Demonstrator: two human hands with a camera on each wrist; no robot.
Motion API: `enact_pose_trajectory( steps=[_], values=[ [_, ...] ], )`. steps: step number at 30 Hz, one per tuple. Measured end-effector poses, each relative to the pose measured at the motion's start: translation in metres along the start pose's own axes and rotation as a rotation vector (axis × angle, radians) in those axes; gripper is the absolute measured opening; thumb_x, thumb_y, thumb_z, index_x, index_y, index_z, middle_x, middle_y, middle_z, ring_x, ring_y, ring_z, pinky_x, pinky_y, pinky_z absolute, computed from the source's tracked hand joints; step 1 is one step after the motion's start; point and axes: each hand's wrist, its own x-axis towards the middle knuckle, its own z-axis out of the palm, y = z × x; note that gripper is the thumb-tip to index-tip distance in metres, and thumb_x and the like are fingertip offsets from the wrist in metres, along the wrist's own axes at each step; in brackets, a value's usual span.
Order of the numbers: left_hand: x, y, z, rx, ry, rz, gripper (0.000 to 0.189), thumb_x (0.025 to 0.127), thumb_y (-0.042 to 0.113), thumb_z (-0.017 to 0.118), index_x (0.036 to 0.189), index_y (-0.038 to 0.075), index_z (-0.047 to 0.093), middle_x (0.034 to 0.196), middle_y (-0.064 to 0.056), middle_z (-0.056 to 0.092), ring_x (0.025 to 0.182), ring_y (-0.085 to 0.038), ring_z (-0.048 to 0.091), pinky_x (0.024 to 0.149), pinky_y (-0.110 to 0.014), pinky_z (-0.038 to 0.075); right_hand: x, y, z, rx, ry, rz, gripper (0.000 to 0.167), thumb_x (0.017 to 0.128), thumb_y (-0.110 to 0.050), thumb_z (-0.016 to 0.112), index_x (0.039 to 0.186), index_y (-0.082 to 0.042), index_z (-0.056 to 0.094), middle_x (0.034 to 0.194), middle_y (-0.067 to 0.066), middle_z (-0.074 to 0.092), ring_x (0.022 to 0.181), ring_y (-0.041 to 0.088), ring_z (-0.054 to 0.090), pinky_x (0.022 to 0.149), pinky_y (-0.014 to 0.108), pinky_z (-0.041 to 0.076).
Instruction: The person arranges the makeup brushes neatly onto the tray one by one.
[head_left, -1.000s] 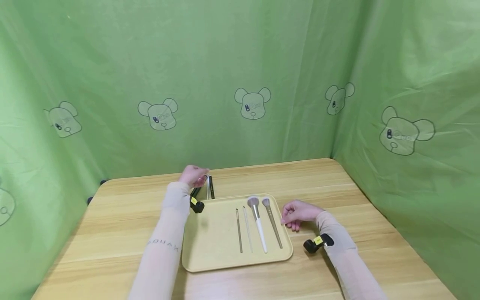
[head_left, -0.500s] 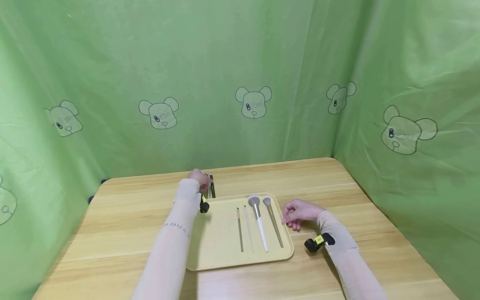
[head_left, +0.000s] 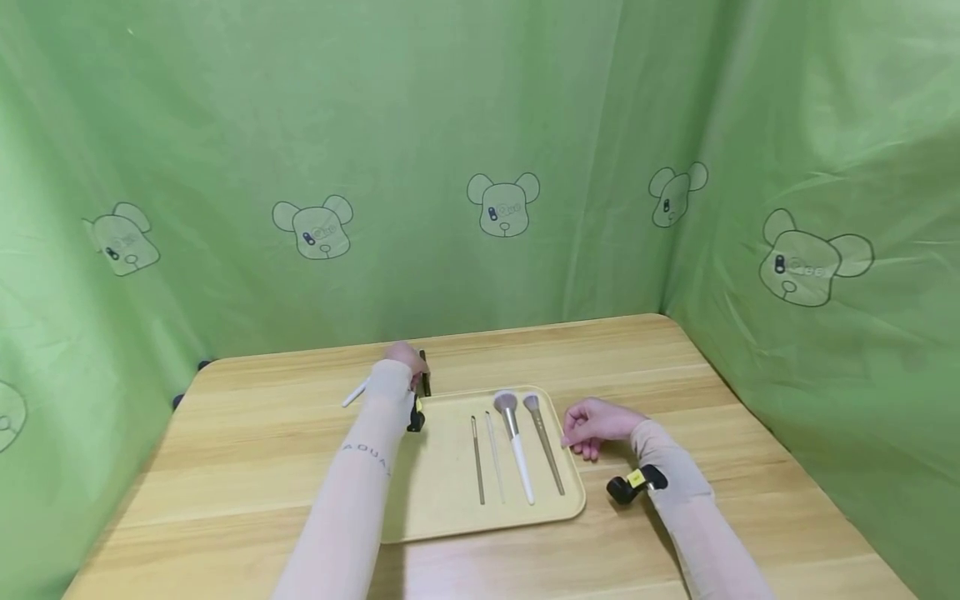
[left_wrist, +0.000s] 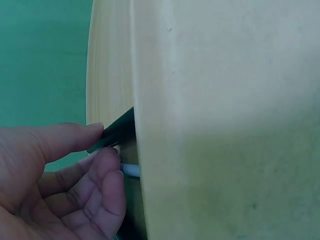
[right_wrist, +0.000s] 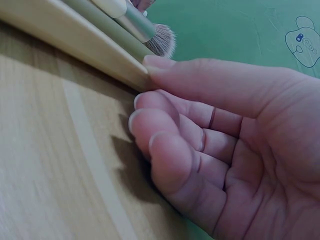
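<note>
My left hand (head_left: 406,358) is past the far edge of the yellow tray (head_left: 442,532). In the left wrist view its thumb and index finger pinch a black pen-like stick (left_wrist: 121,129), partly hidden by the tray's rim. Just below it is a pale rod (left_wrist: 131,170). My right hand (head_left: 603,422) holds the tray's right rim, thumb on top and the other fingers curled beneath. On the tray lie a large white-handled makeup brush (head_left: 521,458), a brown-handled one (head_left: 547,450), a thin brown brush (head_left: 477,467) and a thin white one (head_left: 496,467).
A white stick (head_left: 355,393) shows on the wooden table (head_left: 247,450), left of my left sleeve. Green curtains (head_left: 420,100) with bear-head outlines stand along the table's back and right side.
My left hand has moved right and slightly down toward the black stick. The white stick has come into view left of the sleeve. My right hand has stayed at the tray's rim.
</note>
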Motion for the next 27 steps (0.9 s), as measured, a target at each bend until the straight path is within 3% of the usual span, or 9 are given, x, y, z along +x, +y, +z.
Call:
enact_pose_trajectory(
  steps=[4, 14, 19, 22, 27],
  values=[
    [0.001, 0.002, 0.001, 0.127, 0.026, 0.015, 0.028, 0.084, 0.019, 0.070, 0.060, 0.008, 0.063, 0.045, 0.002, 0.051, 0.038, -0.009, 0.048, 0.043, -0.019, 0.045, 0.000, 0.001, 0.000, 0.000, -0.003, -0.001, 0.015, 0.088, -0.009, 0.067, 0.087, 0.002, 0.057, 0.066, 0.001, 0.062, 0.050, 0.007, 0.057, 0.048, 0.019, 0.053],
    [0.001, 0.009, -0.001, 0.226, 0.005, -0.018, 0.020, 0.086, 0.021, 0.065, 0.071, 0.007, 0.065, 0.049, 0.002, 0.053, 0.046, -0.012, 0.051, 0.048, -0.022, 0.047, 0.001, 0.001, -0.001, 0.011, -0.007, 0.003, 0.014, 0.088, -0.009, 0.067, 0.086, 0.001, 0.057, 0.066, 0.001, 0.062, 0.050, 0.007, 0.057, 0.048, 0.019, 0.053],
    [0.001, 0.010, 0.002, 0.204, 0.024, -0.033, 0.019, 0.084, 0.023, 0.066, 0.078, 0.005, 0.066, 0.050, 0.001, 0.053, 0.046, -0.012, 0.052, 0.049, -0.022, 0.049, -0.001, 0.000, -0.001, 0.006, -0.006, 0.004, 0.016, 0.087, -0.009, 0.067, 0.087, 0.003, 0.057, 0.065, 0.001, 0.062, 0.050, 0.008, 0.057, 0.048, 0.019, 0.052],
    [0.002, 0.011, 0.004, 0.249, 0.049, -0.015, 0.020, 0.083, 0.025, 0.067, 0.081, 0.005, 0.064, 0.063, -0.002, 0.058, 0.058, -0.015, 0.055, 0.058, -0.023, 0.054, -0.001, -0.001, -0.001, 0.003, -0.005, 0.006, 0.016, 0.087, -0.010, 0.068, 0.087, 0.002, 0.057, 0.065, 0.001, 0.062, 0.050, 0.008, 0.057, 0.048, 0.019, 0.053],
    [-0.001, 0.016, 0.002, 0.405, 0.052, 0.038, 0.021, 0.084, 0.027, 0.064, 0.081, 0.007, 0.061, 0.094, -0.009, 0.066, 0.084, -0.021, 0.058, 0.080, -0.030, 0.057, -0.001, -0.002, -0.002, 0.010, -0.006, 0.011, 0.014, 0.087, -0.009, 0.068, 0.085, 0.001, 0.057, 0.065, 0.001, 0.062, 0.050, 0.008, 0.056, 0.048, 0.019, 0.052]
  ],
)
